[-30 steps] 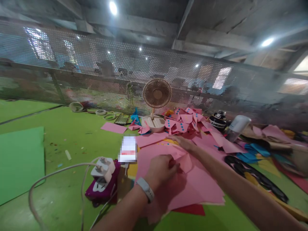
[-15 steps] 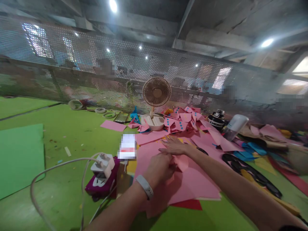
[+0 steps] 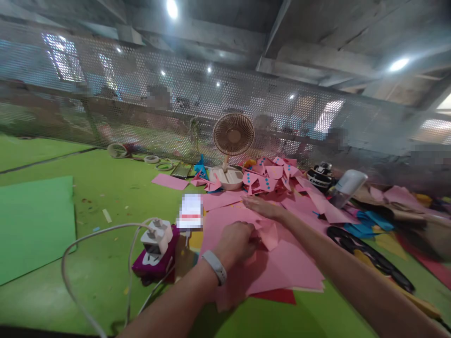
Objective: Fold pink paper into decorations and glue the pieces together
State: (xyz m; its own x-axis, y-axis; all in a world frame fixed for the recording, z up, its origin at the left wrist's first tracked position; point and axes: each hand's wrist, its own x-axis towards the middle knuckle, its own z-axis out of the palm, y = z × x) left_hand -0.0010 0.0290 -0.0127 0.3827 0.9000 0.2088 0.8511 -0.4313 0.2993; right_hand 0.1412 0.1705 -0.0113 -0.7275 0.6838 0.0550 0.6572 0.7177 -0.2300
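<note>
My left hand (image 3: 239, 240), with a pale band on its wrist, is curled with the fingertips down at a folded piece of pink paper (image 3: 269, 235). The fingers are closed at its edge, and their tips are partly hidden. Just beyond, my right hand (image 3: 262, 206) lies stretched out, palm down, its fingers extended over the pink sheets. Under both hands spreads a stack of larger pink paper sheets (image 3: 289, 270), with a red sheet (image 3: 276, 295) poking out below.
A small fan (image 3: 233, 135) stands behind the hands, beside a heap of folded pink paper pieces (image 3: 271, 173). On the left are a lit phone (image 3: 190, 211), a purple power strip (image 3: 155, 265) with white chargers and a green sheet (image 3: 35, 225). Black scissors (image 3: 369, 258) lie right.
My right hand has flattened and now lies slightly apart from my left hand; before, they overlapped. The left hand stays curled at the folded paper. The whole view has shifted slightly.
</note>
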